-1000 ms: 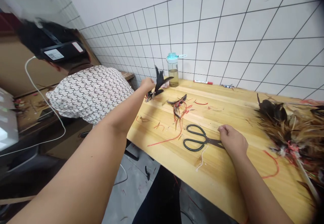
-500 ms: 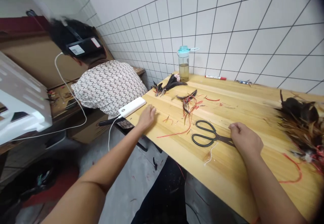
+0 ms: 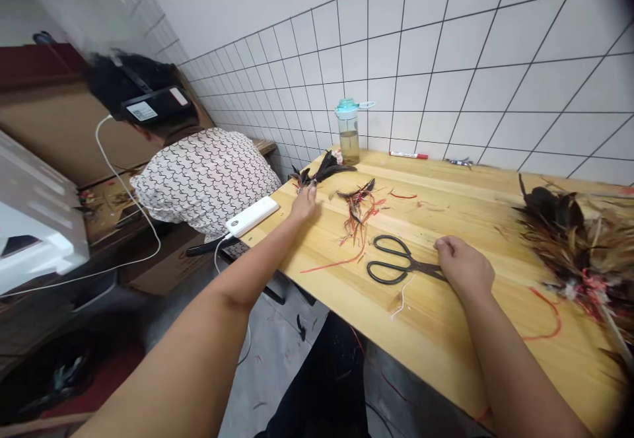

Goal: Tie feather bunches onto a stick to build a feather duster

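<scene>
My left hand (image 3: 304,201) reaches far across the wooden table (image 3: 446,332), fingers stretched out and touching the near end of a small bundle of dark feathers (image 3: 324,167). My right hand (image 3: 463,269) is curled into a loose fist over the blade end of black scissors (image 3: 393,263), whose loop handles point left. Between my hands lie another small feather tuft with red threads (image 3: 357,207) and a long red thread.
A big heap of brown and black feathers (image 3: 579,240) fills the table's right side. A bottle with a teal lid (image 3: 347,131) and a red marker (image 3: 409,155) stand by the tiled wall. A white power bank (image 3: 251,216) lies at the left edge. A person in a patterned shirt (image 3: 203,174) sits beyond it.
My left hand let go of the feather bundle at the far corner, drew back beside the power bank, then moved forward to the bundle again. My right hand stayed on the scissors.
</scene>
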A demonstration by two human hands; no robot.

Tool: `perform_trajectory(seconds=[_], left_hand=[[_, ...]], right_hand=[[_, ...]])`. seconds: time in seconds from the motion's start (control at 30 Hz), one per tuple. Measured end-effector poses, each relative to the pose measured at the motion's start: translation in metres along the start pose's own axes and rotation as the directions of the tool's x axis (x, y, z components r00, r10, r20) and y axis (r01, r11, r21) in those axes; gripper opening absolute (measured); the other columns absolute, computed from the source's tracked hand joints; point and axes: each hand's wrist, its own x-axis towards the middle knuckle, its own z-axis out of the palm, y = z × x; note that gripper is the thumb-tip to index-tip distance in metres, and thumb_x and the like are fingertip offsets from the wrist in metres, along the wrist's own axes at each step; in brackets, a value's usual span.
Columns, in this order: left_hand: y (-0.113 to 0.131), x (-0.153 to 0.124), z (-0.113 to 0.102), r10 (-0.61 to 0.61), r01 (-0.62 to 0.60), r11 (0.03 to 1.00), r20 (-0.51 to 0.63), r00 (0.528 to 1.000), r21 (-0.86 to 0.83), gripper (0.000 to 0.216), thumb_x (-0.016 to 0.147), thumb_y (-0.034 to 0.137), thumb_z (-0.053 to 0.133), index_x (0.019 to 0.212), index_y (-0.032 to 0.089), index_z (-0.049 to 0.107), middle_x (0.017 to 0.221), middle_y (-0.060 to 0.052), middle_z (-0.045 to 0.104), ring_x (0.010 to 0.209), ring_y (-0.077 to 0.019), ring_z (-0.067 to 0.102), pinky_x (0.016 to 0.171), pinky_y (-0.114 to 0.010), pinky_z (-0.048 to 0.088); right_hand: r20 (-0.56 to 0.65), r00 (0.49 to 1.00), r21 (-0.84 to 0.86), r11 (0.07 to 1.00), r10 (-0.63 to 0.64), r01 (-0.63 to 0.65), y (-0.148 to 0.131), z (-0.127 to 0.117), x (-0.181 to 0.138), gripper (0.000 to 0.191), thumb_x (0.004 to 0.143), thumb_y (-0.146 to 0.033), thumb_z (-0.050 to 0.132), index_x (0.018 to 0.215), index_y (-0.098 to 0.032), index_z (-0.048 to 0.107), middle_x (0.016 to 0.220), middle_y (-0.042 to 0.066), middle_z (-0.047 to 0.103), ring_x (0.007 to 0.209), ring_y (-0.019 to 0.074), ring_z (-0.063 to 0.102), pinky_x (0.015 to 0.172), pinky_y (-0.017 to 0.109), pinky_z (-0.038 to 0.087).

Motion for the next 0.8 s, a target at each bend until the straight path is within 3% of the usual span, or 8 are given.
perform_trajectory(seconds=[0.1, 0.2, 0.3, 0.4, 0.53, 0.67, 0.8], left_hand=[[0.003, 0.001, 0.019, -0.011, 0.010, 0.999, 0.020, 1.000, 0.036, 0.047, 0.097, 0.040, 0.030, 0.125, 0.012, 0.054, 0.123, -0.020, 0.062, 0.118, -0.0317, 0.056, 0.103, -0.047, 0.040], [0.037, -0.010, 0.050, 0.083, -0.085, 0.996, 0.097, 0.992, 0.016, 0.043, 0.097, 0.042, 0.032, 0.113, 0.015, 0.062, 0.110, -0.015, 0.067, 0.105, -0.0273, 0.062, 0.097, -0.041, 0.046], [0.066, -0.021, 0.069, 0.216, -0.214, 0.976, 0.143, 0.966, -0.033, 0.035, 0.095, 0.044, 0.039, 0.112, 0.023, 0.063, 0.113, -0.006, 0.068, 0.106, -0.0191, 0.062, 0.095, -0.029, 0.047], [0.064, -0.019, 0.064, 0.212, -0.212, 0.977, 0.087, 0.973, -0.010, 0.033, 0.096, 0.035, 0.038, 0.111, 0.020, 0.063, 0.116, -0.007, 0.066, 0.110, -0.0201, 0.059, 0.099, -0.031, 0.044], [0.040, 0.014, 0.043, 0.085, -0.083, 0.995, -0.034, 0.996, 0.064, 0.039, 0.095, 0.024, 0.031, 0.123, 0.013, 0.057, 0.124, -0.015, 0.061, 0.117, -0.0256, 0.054, 0.103, -0.040, 0.041], [0.039, 0.049, 0.049, 0.092, -0.097, 0.989, 0.050, 0.995, 0.109, 0.032, 0.094, 0.029, 0.045, 0.120, 0.020, 0.061, 0.119, -0.008, 0.065, 0.110, -0.0213, 0.059, 0.098, -0.035, 0.045], [0.052, 0.078, 0.059, 0.090, -0.129, 0.968, 0.181, 0.979, 0.216, 0.031, 0.090, 0.040, 0.056, 0.105, 0.014, 0.064, 0.107, -0.008, 0.066, 0.099, -0.0198, 0.062, 0.091, -0.040, 0.049]], right_hand=[[0.006, 1.000, -0.003, 1.000, 0.007, -0.007, -0.002, 0.001, 0.002, 0.046, 0.091, -0.050, 0.031, 0.107, -0.029, 0.068, 0.098, 0.011, 0.071, 0.084, 0.0280, 0.062, 0.064, 0.034, 0.035], [0.003, 1.000, -0.002, 1.000, 0.009, -0.009, -0.002, 0.000, 0.002, 0.046, 0.091, -0.051, 0.031, 0.109, -0.029, 0.067, 0.099, 0.011, 0.071, 0.083, 0.0272, 0.062, 0.064, 0.034, 0.035], [0.003, 1.000, -0.006, 1.000, 0.010, -0.010, -0.002, -0.001, 0.000, 0.046, 0.091, -0.050, 0.031, 0.109, -0.029, 0.067, 0.100, 0.010, 0.071, 0.082, 0.0260, 0.062, 0.064, 0.033, 0.035], [0.009, 1.000, 0.001, 1.000, 0.002, -0.002, -0.002, -0.002, -0.001, 0.044, 0.091, -0.049, 0.031, 0.106, -0.029, 0.067, 0.101, 0.009, 0.071, 0.084, 0.0257, 0.062, 0.065, 0.033, 0.035], [-0.003, 1.000, -0.007, 1.000, -0.004, 0.004, -0.003, -0.002, -0.002, 0.044, 0.091, -0.049, 0.031, 0.106, -0.029, 0.068, 0.097, 0.008, 0.071, 0.080, 0.0242, 0.062, 0.063, 0.031, 0.034], [-0.024, 1.000, -0.021, 1.000, -0.006, 0.006, -0.002, -0.001, -0.001, 0.043, 0.092, -0.048, 0.032, 0.104, -0.029, 0.069, 0.093, 0.008, 0.072, 0.075, 0.0223, 0.061, 0.060, 0.030, 0.033], [-0.029, 0.999, -0.009, 1.000, -0.015, 0.014, -0.001, -0.001, -0.001, 0.041, 0.092, -0.047, 0.034, 0.104, -0.029, 0.068, 0.096, 0.008, 0.072, 0.079, 0.0227, 0.062, 0.061, 0.030, 0.034]])
